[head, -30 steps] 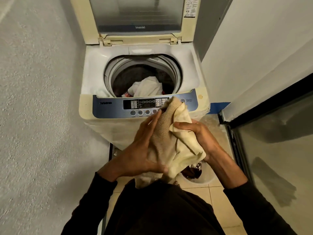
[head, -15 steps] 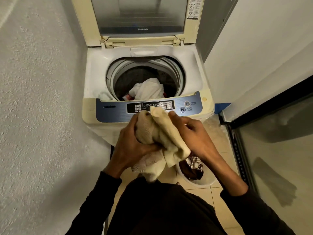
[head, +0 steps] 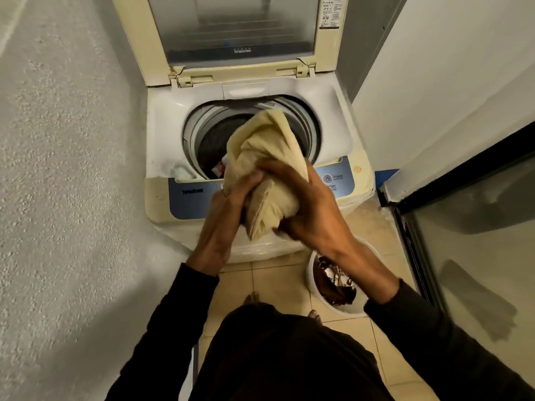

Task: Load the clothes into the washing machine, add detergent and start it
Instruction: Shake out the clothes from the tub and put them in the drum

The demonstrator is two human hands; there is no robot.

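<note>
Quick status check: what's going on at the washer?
Both hands, left and right, grip bunched cream towel above open drum. White basket holds more dark clothes. Nothing blocking.

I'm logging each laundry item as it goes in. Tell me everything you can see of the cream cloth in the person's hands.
The cream cloth is a soft, towel-like fabric, pale yellow-cream, with a coarser ribbed band near its lower end. It is bunched into a loose bundle. The left hand and the right hand both grip it, above the control panel, its upper end reaching over the open drum. It is not yet released.
</note>
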